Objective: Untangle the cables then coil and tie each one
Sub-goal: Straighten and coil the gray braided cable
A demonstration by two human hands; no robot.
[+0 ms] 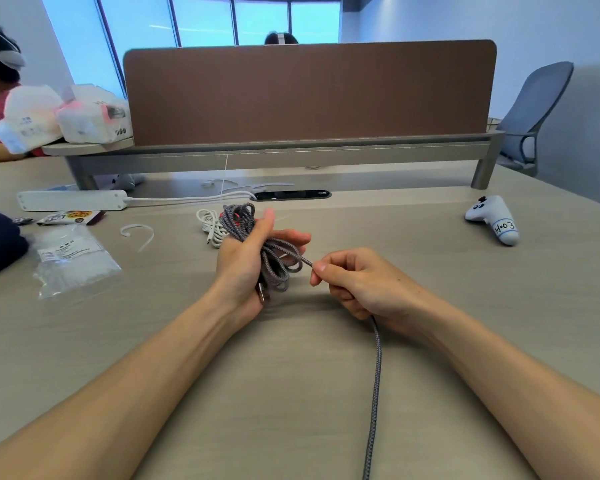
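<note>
A grey braided cable (274,261) is gathered in loops in my left hand (246,268), which grips the bundle above the table. A metal plug sticks out under that hand's palm. My right hand (354,282) pinches the same cable just right of the bundle. The free length (376,375) runs out under the right hand and down to the lower edge of the view. Behind the bundle lie a white cable (210,226) in a loose coil and a bit of red cable (236,216), partly hidden. A loose white tie (137,232) lies to the left.
A clear bag of ties (73,261) and a snack packet (70,217) lie at the left, a white power strip (71,199) behind them. A white controller (494,220) sits far right. A brown divider (309,91) stands across the back; a person sits at the far left.
</note>
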